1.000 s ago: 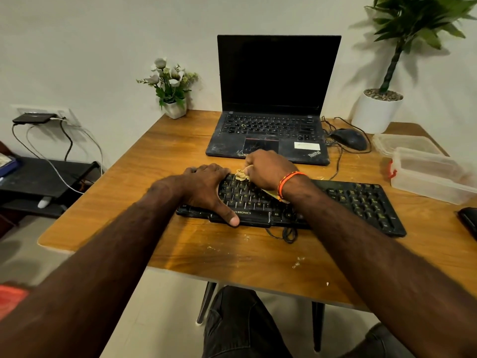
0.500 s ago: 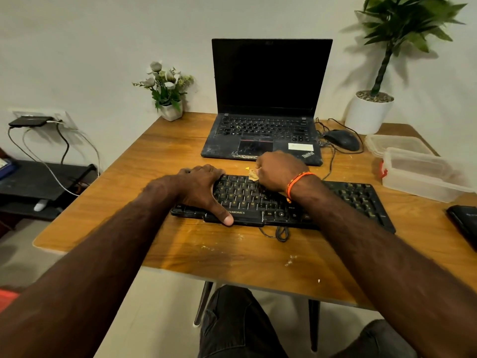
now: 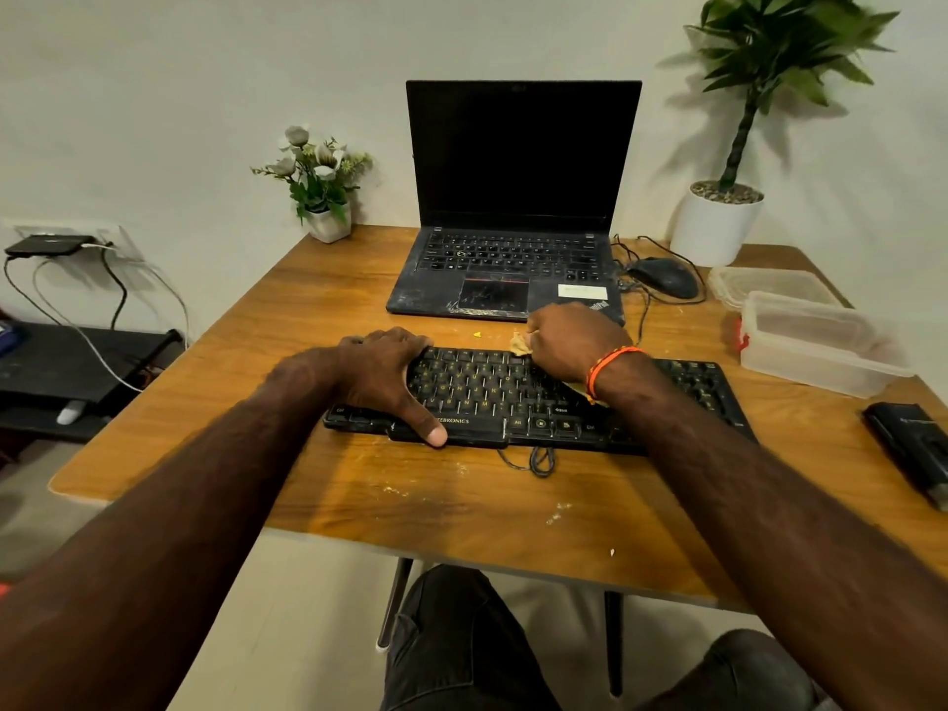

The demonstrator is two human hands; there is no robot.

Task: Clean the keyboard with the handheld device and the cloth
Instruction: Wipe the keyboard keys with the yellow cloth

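Your left hand (image 3: 384,374) grips the left end of the black keyboard (image 3: 513,397), fingers curled over its far edge and thumb pressed on the near edge beside the ZEBRONICS label. Your right hand (image 3: 574,343) is bunched around a tan cloth (image 3: 519,344) at the keyboard's far edge, near the middle; a bit of cloth pokes out to the left of your fingers. The keyboard lies across the wooden table (image 3: 308,310), just in front of the open laptop (image 3: 513,223). A black handheld device (image 3: 908,449) lies near the table's right edge, well apart from both hands.
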